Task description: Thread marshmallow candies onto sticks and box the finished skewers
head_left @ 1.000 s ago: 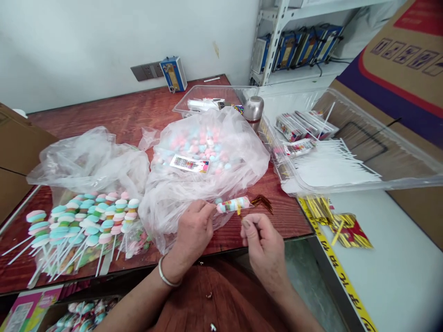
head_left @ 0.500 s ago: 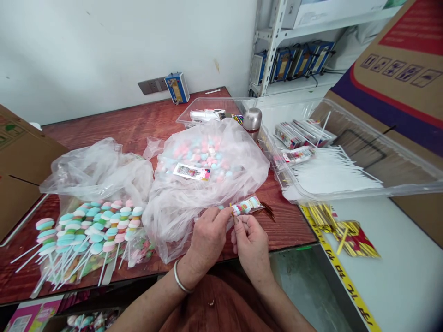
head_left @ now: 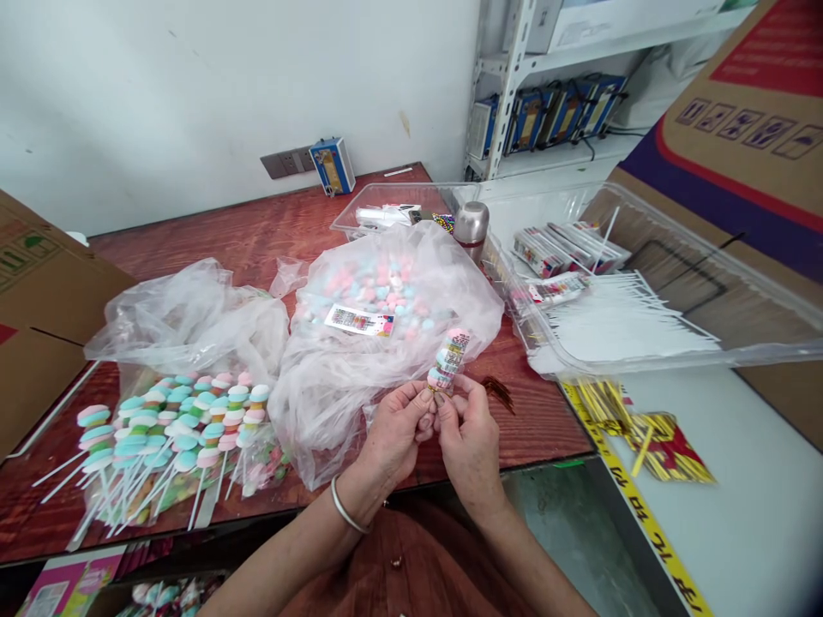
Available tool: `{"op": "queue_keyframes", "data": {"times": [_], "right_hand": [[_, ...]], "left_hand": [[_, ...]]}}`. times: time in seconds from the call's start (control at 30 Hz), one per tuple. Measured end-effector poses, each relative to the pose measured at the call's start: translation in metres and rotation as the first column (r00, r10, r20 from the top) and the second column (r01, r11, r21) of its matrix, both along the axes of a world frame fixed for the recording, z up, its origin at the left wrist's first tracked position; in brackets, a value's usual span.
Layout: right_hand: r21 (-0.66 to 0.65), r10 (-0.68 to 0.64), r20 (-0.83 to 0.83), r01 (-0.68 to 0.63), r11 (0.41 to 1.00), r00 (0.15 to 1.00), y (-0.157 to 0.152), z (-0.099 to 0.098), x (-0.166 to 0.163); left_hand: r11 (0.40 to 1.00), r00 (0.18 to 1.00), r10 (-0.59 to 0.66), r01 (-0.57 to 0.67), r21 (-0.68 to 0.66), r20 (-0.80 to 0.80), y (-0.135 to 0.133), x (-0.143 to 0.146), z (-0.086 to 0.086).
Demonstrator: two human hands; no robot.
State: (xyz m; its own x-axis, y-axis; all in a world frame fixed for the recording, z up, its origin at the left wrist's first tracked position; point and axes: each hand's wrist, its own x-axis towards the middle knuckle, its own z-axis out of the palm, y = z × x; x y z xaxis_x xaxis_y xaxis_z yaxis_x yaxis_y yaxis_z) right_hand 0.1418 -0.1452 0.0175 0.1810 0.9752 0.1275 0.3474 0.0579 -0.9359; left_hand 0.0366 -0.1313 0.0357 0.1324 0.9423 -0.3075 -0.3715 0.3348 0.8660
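Observation:
A bagged marshmallow pop with pink and blue layers and a printed wrapper stands tilted up in front of me. My left hand pinches the gathered base of its wrapper, and my right hand closes on the same spot from the other side. A bit of gold tie shows between the fingertips; the stick is hidden by my hands. Just right of the pop, several dark brown twist ties lie on the red-brown table. Behind it spreads a clear bag of loose marshmallows with a printed card on top.
Unwrapped marshmallow skewers lie at the left beside another plastic bag. A clear tub at the right holds white sticks and printed packets. Gold twist ties lie beyond the table edge. A metal flask stands behind.
The pop has swung from lying nearly flat toward the right to pointing upward. Both hands have turned with it, still pinching its base.

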Motion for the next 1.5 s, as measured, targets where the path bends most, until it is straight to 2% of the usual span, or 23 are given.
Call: {"op": "queue_keyframes", "data": {"times": [0.07, 0.1, 0.17, 0.23, 0.3, 0.4, 0.5, 0.6, 0.7, 0.73, 0.8, 0.83, 0.9, 0.97, 1.0, 1.07, 1.13, 1.2, 1.27, 1.37, 1.4, 1.43, 1.5], "right_hand": [[0.083, 0.019, 0.182, -0.035, 0.996, 0.983, 0.001, 0.000, 0.005], [0.128, 0.015, 0.283, -0.053, 0.990, 0.959, 0.001, 0.000, 0.007], [0.198, -0.007, 0.419, -0.084, 0.977, 0.908, 0.000, -0.002, 0.010], [0.230, 0.000, 0.464, -0.120, 0.966, 0.886, -0.001, -0.004, 0.011], [0.275, -0.003, 0.501, -0.156, 0.949, 0.865, -0.002, -0.006, 0.009], [0.389, -0.095, 0.582, -0.174, 0.905, 0.807, -0.004, -0.008, 0.006], [0.460, -0.183, 0.607, -0.154, 0.875, 0.773, -0.006, -0.011, 0.005], [0.446, -0.149, 0.528, -0.124, 0.886, 0.836, -0.006, -0.007, 0.007], [0.293, -0.013, 0.217, -0.053, 0.955, 0.976, -0.006, 0.003, 0.012], [0.216, 0.058, 0.075, -0.073, 0.974, 0.996, -0.005, 0.007, 0.014], [0.101, 0.229, -0.183, -0.213, 0.972, 0.956, -0.005, 0.015, 0.022], [0.070, 0.310, -0.261, -0.302, 0.951, 0.914, -0.004, 0.019, 0.026], [0.042, 0.376, -0.255, -0.379, 0.925, 0.891, -0.004, 0.027, 0.034], [0.085, 0.300, -0.082, -0.293, 0.952, 0.950, -0.005, 0.033, 0.039], [0.139, 0.240, 0.015, -0.239, 0.961, 0.971, -0.007, 0.037, 0.041], [0.255, 0.190, 0.134, -0.220, 0.942, 0.973, -0.012, 0.043, 0.042], [0.270, 0.290, 0.154, -0.322, 0.907, 0.945, -0.019, 0.046, 0.039], [0.162, 0.440, 0.081, -0.448, 0.879, 0.894, -0.023, 0.045, 0.036], [0.023, 0.488, -0.108, -0.488, 0.872, 0.866, -0.024, 0.039, 0.035], [-0.126, 0.304, -0.483, -0.409, 0.904, 0.821, -0.019, 0.029, 0.034], [-0.170, 0.225, -0.570, -0.382, 0.908, 0.790, -0.019, 0.026, 0.034], [-0.207, 0.162, -0.622, -0.360, 0.910, 0.766, -0.019, 0.024, 0.034], [-0.242, 0.111, -0.622, -0.325, 0.914, 0.775, -0.021, 0.018, 0.032]], "left_hand": [[0.978, 0.962, -0.028, 0.082, 0.191, -0.271, -0.002, -0.005, -0.002], [0.941, 0.896, 0.008, 0.143, 0.306, -0.444, -0.003, -0.008, -0.004], [0.829, 0.695, 0.164, 0.287, 0.479, -0.700, -0.006, -0.012, -0.007], [0.758, 0.539, 0.286, 0.379, 0.531, -0.792, -0.008, -0.015, -0.008], [0.768, 0.494, 0.309, 0.375, 0.520, -0.813, -0.009, -0.014, -0.006], [0.820, 0.539, 0.295, 0.281, 0.499, -0.789, -0.010, -0.011, 0.001], [0.835, 0.599, 0.284, 0.229, 0.501, -0.749, -0.010, -0.007, 0.005], [0.845, 0.686, 0.226, 0.215, 0.489, -0.692, -0.012, -0.005, 0.005], [0.837, 0.777, 0.180, 0.201, 0.508, -0.604, -0.011, -0.008, 0.006], [0.832, 0.798, 0.167, 0.201, 0.517, -0.579, -0.010, -0.011, 0.008], [0.811, 0.825, 0.115, 0.243, 0.531, -0.553, -0.008, -0.020, 0.015], [0.791, 0.821, 0.076, 0.296, 0.535, -0.566, -0.007, -0.025, 0.019], [0.709, 0.749, 0.052, 0.438, 0.552, -0.661, -0.008, -0.033, 0.026], [0.621, 0.583, 0.165, 0.565, 0.543, -0.795, -0.011, -0.037, 0.031], [0.602, 0.484, 0.226, 0.613, 0.512, -0.845, -0.013, -0.037, 0.032], [0.616, 0.361, 0.238, 0.662, 0.427, -0.902, -0.018, -0.034, 0.033], [0.666, 0.413, 0.119, 0.641, 0.382, -0.903, -0.020, -0.031, 0.035], [0.707, 0.562, 0.028, 0.574, 0.414, -0.826, -0.019, -0.031, 0.041], [0.678, 0.658, -0.034, 0.568, 0.466, -0.752, -0.017, -0.035, 0.048], [0.543, 0.642, -0.091, 0.673, 0.502, -0.761, -0.020, -0.044, 0.056], [0.532, 0.626, -0.081, 0.685, 0.498, -0.775, -0.024, -0.047, 0.056], [0.555, 0.622, -0.061, 0.672, 0.491, -0.781, -0.029, -0.050, 0.055], [0.665, 0.659, -0.021, 0.570, 0.482, -0.752, -0.043, -0.055, 0.051]]}}
